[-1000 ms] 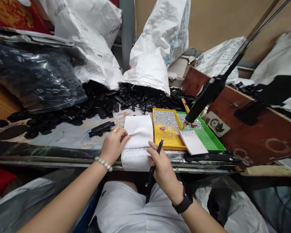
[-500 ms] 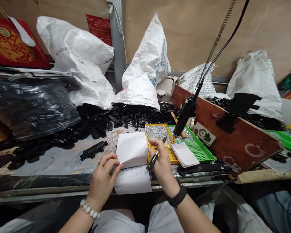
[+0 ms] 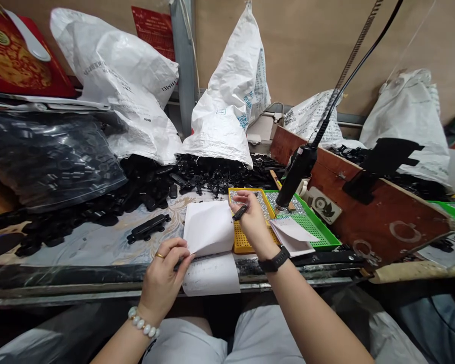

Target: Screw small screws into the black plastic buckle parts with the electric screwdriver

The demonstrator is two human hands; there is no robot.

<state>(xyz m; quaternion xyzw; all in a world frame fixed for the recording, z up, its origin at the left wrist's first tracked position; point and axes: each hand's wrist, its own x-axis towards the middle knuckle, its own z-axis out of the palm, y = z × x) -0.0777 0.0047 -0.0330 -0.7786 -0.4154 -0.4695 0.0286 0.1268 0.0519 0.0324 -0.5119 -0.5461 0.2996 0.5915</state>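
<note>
An open notepad (image 3: 208, 227) lies at the table's front edge. Its upper page looks blank; the lower page, with faint handwriting, hangs over the edge. My left hand (image 3: 166, 270) pinches the notepad's left side near the fold. With a dark pen (image 3: 240, 212) in its fingers, my right hand (image 3: 253, 220) is at the upper page's right edge; whether the fingertips touch the paper I cannot tell. A smaller notepad (image 3: 293, 237), its top leaf lifted, rests partly on a green tray (image 3: 328, 238). Left of the open notepad lies a black plastic part (image 3: 148, 228).
A yellow tray (image 3: 244, 244) of small metal pieces sits behind my right hand. Above the trays hangs a black electric screwdriver (image 3: 298, 174). Black parts (image 3: 147, 184) spill from white sacks (image 3: 222, 121) at the back. A brown board (image 3: 364, 202) stands at the right.
My right hand has moved up along the page, and the pen has turned in its fingers. The smaller notepad's top leaf has risen. My left hand keeps its pinch.
</note>
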